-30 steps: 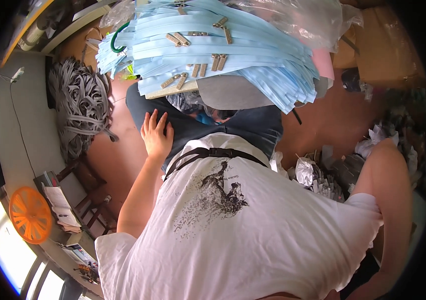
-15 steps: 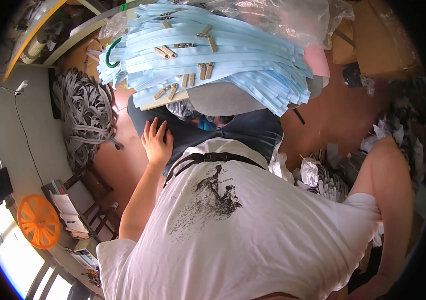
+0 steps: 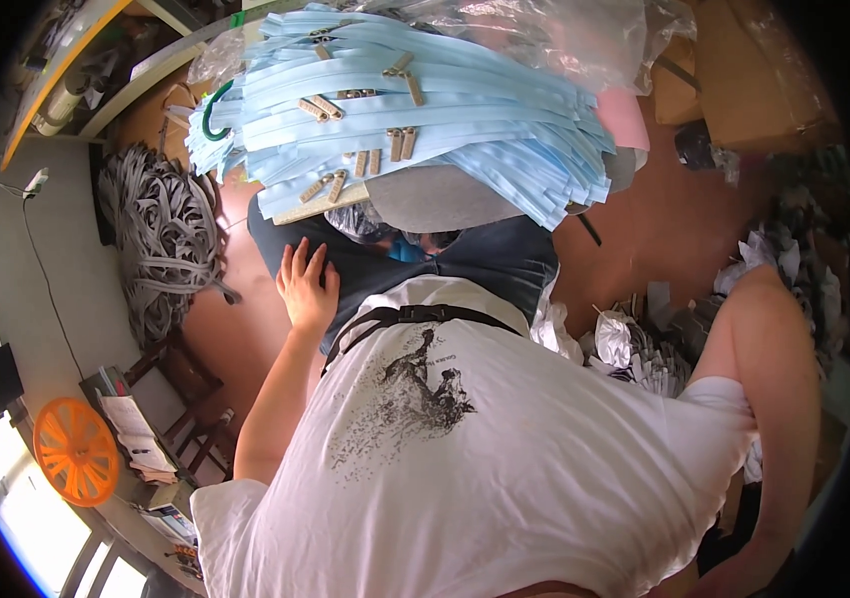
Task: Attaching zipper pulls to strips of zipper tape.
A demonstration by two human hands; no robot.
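My left hand (image 3: 306,285) lies on my left thigh, on dark trousers (image 3: 280,231), with its fingers spread and nothing in them. My right arm (image 3: 766,329) is bent at the elbow out to the right. Its forearm runs down to the lower edge, where the hand passes out of the picture. In front of my lap a thick bundle of light blue tape strips (image 3: 485,105), which look like zippers, lies across a board (image 3: 307,206). Several small brass-coloured pull tabs (image 3: 397,143) rest on the strips. Neither hand touches the bundle.
A heap of grey straps (image 3: 161,244) lies on the floor at the left. Crumpled silvery and white scraps (image 3: 644,359) are piled at the right. Clear plastic film (image 3: 584,35) and cardboard boxes (image 3: 754,75) stand beyond the bundle. An orange wheel (image 3: 76,451) is at the lower left.
The whole view has shifted slightly, so the bundle and surroundings appear a little further left. My left hand stays on the thigh, and the right arm keeps its bend.
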